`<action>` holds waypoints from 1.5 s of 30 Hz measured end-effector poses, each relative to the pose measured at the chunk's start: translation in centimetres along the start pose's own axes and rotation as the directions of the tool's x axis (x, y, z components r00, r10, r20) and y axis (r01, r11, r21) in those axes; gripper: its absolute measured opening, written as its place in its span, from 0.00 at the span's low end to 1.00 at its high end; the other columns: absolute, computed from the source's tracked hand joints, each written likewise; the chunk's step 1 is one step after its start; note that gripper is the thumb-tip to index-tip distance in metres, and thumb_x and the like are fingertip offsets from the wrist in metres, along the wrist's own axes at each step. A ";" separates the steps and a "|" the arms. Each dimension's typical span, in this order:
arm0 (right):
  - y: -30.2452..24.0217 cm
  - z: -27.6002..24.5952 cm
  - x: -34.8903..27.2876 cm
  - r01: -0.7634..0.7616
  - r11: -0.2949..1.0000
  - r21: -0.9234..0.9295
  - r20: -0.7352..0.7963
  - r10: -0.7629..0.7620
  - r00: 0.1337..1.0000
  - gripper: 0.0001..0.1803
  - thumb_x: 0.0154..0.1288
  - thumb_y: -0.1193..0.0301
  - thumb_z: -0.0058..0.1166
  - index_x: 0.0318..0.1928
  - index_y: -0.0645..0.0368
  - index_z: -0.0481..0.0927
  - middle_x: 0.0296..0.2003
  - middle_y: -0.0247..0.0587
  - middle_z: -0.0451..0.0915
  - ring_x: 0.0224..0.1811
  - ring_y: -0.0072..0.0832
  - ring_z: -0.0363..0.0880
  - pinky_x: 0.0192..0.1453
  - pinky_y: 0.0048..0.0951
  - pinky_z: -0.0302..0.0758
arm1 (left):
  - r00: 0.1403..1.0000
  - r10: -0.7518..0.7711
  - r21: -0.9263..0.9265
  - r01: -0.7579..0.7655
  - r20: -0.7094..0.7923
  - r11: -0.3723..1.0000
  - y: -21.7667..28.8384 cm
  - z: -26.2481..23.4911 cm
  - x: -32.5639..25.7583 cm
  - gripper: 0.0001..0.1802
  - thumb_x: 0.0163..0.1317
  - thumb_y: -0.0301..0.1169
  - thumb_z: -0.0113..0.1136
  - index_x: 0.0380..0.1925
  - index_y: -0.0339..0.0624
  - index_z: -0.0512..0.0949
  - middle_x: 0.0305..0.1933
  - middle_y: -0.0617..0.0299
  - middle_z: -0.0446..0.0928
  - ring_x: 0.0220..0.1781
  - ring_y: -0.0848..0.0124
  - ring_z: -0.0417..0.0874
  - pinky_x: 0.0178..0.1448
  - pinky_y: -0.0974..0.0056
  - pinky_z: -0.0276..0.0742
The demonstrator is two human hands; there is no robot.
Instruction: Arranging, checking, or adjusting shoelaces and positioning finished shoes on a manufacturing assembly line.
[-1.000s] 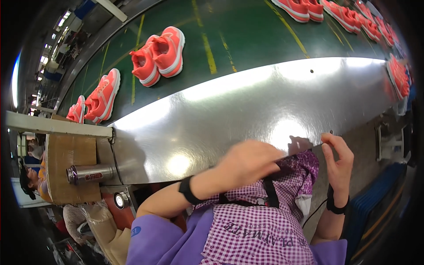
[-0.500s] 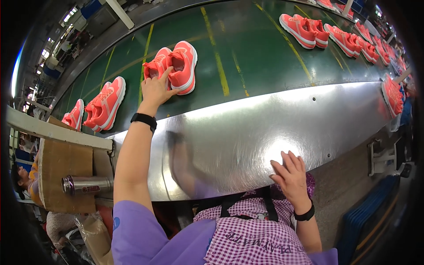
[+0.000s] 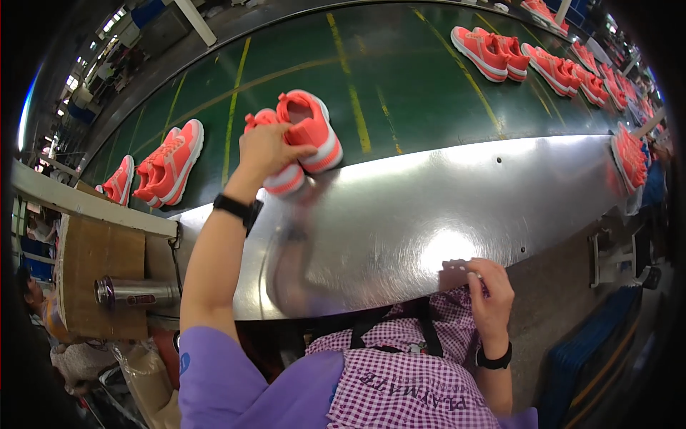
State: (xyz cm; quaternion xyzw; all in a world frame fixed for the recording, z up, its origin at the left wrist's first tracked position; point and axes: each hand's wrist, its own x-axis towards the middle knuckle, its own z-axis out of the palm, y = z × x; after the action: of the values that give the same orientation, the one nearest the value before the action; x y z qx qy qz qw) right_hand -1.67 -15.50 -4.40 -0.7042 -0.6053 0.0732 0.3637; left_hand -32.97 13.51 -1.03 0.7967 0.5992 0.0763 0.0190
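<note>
My left hand (image 3: 268,151) is closed on a pair of coral-red sneakers (image 3: 309,127) with white soles, gripping them at the heel end. The pair lies where the green conveyor belt (image 3: 400,86) meets the shiny metal table (image 3: 400,214), its heels out over the metal. Fingers cover part of the left shoe. My right hand (image 3: 491,294) hovers by the table's near edge, fingers bent and the thumb apart from them, nothing visible in it. Its reflection shows in the metal beside it.
More coral sneakers (image 3: 171,164) stand on the belt at left, and others (image 3: 493,53) at far right. One shoe (image 3: 629,159) rests at the table's right end. A steel flask (image 3: 136,293) lies by cardboard (image 3: 100,250) on the left. Blue racks (image 3: 589,357) stand lower right.
My left hand has closed on the sneaker pair and drawn it nearer, off the belt's middle toward the metal. The right hand has shifted slightly right and down, its fingers more bent.
</note>
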 end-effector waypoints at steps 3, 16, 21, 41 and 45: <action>-1.7 -0.1 0.1 -0.074 0.967 0.245 0.158 0.036 0.987 0.14 0.56 0.78 0.62 0.44 0.63 0.81 0.42 0.47 0.82 0.47 0.43 0.79 0.54 0.37 0.74 | 0.978 0.196 -0.078 -0.201 -0.066 0.977 3.2 -0.2 -5.7 0.28 0.39 0.58 0.73 0.32 0.48 0.84 0.28 0.59 0.83 0.29 0.61 0.83 0.34 0.58 0.76; -7.3 7.3 2.4 0.086 0.895 0.438 0.403 -0.281 0.871 0.34 0.44 0.57 0.74 0.51 0.55 0.73 0.69 0.66 0.54 0.61 0.58 0.69 0.61 0.43 0.71 | 0.900 0.352 -0.172 -0.401 -0.258 0.900 6.5 0.0 -20.5 0.43 0.35 0.63 0.70 0.50 0.47 0.80 0.18 0.67 0.65 0.17 0.69 0.68 0.25 0.65 0.66; -6.4 5.1 0.6 0.166 0.928 0.333 0.395 -0.297 0.869 0.28 0.42 0.59 0.75 0.39 0.60 0.76 0.64 0.74 0.59 0.52 0.57 0.78 0.50 0.38 0.79 | 0.859 0.398 -0.189 -0.470 -0.322 0.862 6.8 -1.0 -20.7 0.31 0.53 0.55 0.64 0.46 0.39 0.81 0.26 0.63 0.74 0.26 0.66 0.76 0.31 0.61 0.71; -6.6 2.0 1.2 -0.288 0.829 0.479 0.328 0.136 0.935 0.11 0.59 0.71 0.64 0.40 0.63 0.82 0.32 0.40 0.80 0.29 0.24 0.79 0.36 0.24 0.76 | 0.934 0.269 -0.642 -0.357 -0.235 0.679 13.0 3.4 -19.7 0.44 0.40 0.26 0.73 0.62 0.33 0.65 0.60 0.46 0.70 0.60 0.47 0.71 0.62 0.51 0.70; -6.8 1.4 2.7 -0.304 0.842 0.445 0.414 0.107 0.904 0.10 0.58 0.71 0.65 0.38 0.64 0.83 0.29 0.39 0.80 0.28 0.22 0.79 0.35 0.23 0.76 | 0.916 0.280 -0.611 -0.400 -0.287 0.683 12.8 3.8 -19.5 0.45 0.40 0.26 0.73 0.62 0.33 0.65 0.61 0.46 0.71 0.59 0.49 0.72 0.61 0.51 0.70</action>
State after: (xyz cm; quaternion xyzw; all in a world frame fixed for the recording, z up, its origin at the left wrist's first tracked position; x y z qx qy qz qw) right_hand -7.21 -12.40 -0.39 -0.6206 -0.5425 0.3992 0.4015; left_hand -25.49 -8.58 -5.16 0.8260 0.3739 0.3521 0.2322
